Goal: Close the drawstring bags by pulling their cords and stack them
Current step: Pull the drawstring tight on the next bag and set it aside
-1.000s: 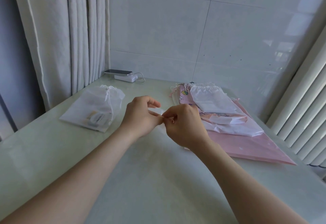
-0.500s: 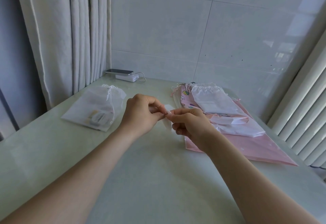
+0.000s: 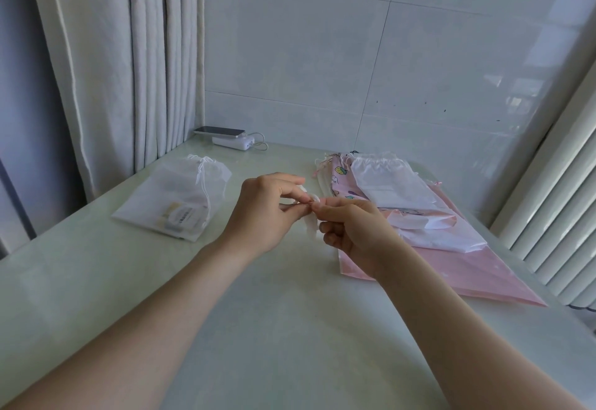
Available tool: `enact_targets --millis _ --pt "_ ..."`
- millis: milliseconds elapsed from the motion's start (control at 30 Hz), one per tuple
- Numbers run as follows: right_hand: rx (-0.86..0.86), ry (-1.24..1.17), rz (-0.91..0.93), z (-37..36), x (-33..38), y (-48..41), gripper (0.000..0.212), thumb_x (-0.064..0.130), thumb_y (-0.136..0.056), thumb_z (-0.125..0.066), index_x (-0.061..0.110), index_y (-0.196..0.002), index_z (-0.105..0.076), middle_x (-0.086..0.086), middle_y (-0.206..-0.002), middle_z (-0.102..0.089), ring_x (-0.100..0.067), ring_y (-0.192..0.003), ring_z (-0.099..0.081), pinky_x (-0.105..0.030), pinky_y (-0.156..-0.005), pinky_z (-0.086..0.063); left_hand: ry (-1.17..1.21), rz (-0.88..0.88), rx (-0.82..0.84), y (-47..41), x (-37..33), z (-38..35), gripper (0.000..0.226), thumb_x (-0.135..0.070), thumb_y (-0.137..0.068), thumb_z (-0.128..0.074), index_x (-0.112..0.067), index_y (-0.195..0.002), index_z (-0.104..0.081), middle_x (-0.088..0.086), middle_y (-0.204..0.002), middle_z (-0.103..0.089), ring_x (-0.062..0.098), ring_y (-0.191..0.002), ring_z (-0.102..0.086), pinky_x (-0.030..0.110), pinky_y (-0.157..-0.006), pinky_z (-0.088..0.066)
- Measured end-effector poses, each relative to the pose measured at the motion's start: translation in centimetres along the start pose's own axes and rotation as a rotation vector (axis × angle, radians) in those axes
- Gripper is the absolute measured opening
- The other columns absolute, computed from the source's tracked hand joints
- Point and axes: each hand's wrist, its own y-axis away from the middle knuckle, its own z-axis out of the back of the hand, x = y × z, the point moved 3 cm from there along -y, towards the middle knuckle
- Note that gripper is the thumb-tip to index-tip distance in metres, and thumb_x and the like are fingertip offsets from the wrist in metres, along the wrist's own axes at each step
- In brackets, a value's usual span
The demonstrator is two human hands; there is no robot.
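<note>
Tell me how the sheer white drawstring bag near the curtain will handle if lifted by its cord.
The sheer white drawstring bag lies flat and wrinkled, so it will probably sag. A flat labelled pack shows through, so likely light. Its cord looks cinched; it should stay shut.

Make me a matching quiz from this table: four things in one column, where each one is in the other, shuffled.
1 sheer white bag
2 phone
3 large pink bag
4 small white bag

A pinched between left hand and right hand
B back edge, atop a power bank
C left of the hands
D right, beneath other bags

Pairs: 1-C, 2-B, 3-D, 4-A
</note>
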Motion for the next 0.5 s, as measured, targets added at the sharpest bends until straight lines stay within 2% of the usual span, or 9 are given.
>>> enact_targets --millis 133,200,233,333,433,500 --pt "-0.056 0.082 0.051 0.1 -0.2 0.0 0.014 0.014 -0.092 -0.077 0.003 -0.100 -0.080 -0.002 -0.072 -0.059 -0.015 -0.064 -0.050 -0.027 -0.061 -0.043 -0.104 -0.055 0.035 -0.1 0.6 -0.4 0.004 -0.016 -0.086 -0.085 -0.017 -0.087 -0.081 0.001 -0.116 -0.070 0.010 -0.098 -0.071 0.013 -0.081 -0.057" --pt "-0.069 0.141 0.096 0.1 0.1 0.1 0.012 0.013 -0.093 -0.076 0.003 -0.098 -0.080 -0.001 -0.068 -0.060 -0.015 -0.064 -0.052 -0.028 -0.061 -0.043 -0.201 -0.069 0.067 0.1 0.7 -0.6 0.010 -0.022 -0.088 -0.080 -0.024 -0.082 -0.072 -0.007 -0.113 -0.061 0.012 -0.104 -0.060 0.013 -0.089 -0.046" --pt "-0.071 0.169 0.116 -0.1 0.2 0.2 0.011 0.013 -0.093 -0.076 0.004 -0.097 -0.080 0.001 -0.066 -0.060 -0.014 -0.062 -0.053 -0.027 -0.061 -0.043 -0.242 -0.057 0.081 0.1 0.8 -0.7 0.013 -0.025 -0.088 -0.077 -0.027 -0.081 -0.067 -0.009 -0.111 -0.055 0.015 -0.106 -0.054 0.018 -0.092 -0.042" --pt "-0.072 0.246 0.161 -0.7 0.3 0.5 0.007 0.013 -0.093 -0.076 0.008 -0.091 -0.080 0.004 -0.062 -0.062 -0.011 -0.059 -0.055 -0.024 -0.059 -0.043 -0.385 0.023 0.125 0.3 1.1 -0.9 0.019 -0.035 -0.091 -0.067 -0.025 -0.077 -0.059 -0.008 -0.108 -0.044 0.020 -0.104 -0.043 0.035 -0.092 -0.034" --pt "-0.101 0.279 0.200 -1.2 0.4 0.6 0.010 0.016 -0.093 -0.078 0.013 -0.084 -0.079 0.004 -0.061 -0.062 -0.011 -0.057 -0.055 -0.020 -0.054 -0.042 -0.491 0.120 0.190 0.3 1.2 -0.8 0.034 -0.047 -0.091 -0.044 -0.020 -0.078 -0.059 -0.006 -0.105 -0.043 0.022 -0.100 -0.041 0.037 -0.086 -0.029" --pt "-0.118 0.295 0.225 -1.3 0.5 0.7 0.012 0.018 -0.092 -0.079 0.013 -0.082 -0.079 0.004 -0.060 -0.062 -0.011 -0.055 -0.055 -0.018 -0.052 -0.042 -0.442 0.198 0.219 0.2 1.0 -0.6 0.042 -0.051 -0.088 -0.036 -0.021 -0.079 -0.064 -0.007 -0.102 -0.046 0.021 -0.099 -0.044 0.038 -0.087 -0.034"
